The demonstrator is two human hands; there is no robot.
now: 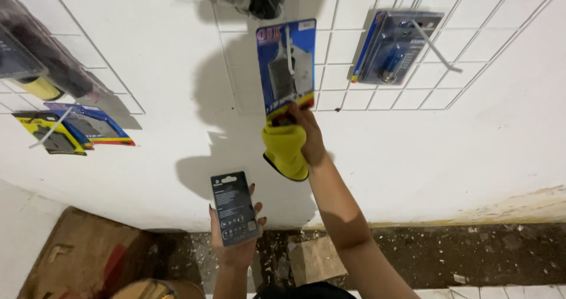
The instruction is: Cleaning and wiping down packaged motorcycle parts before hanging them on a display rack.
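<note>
My left hand (234, 240) holds a dark grey blister pack (234, 207) upright, low in front of the white wall. My right hand (308, 135) is raised to the wire grid (377, 81), gripping a bunched yellow cloth (285, 150) and touching the bottom edge of a blue carded package (286, 69) that hangs on a hook. The cloth hangs just under that package.
A second blue package (394, 47) hangs on a hook to the right. More carded packs (71, 128) and dark items (35, 63) hang on another grid at left. Below lie a cardboard box (82, 258), a dirty floor (471, 258) and scraps.
</note>
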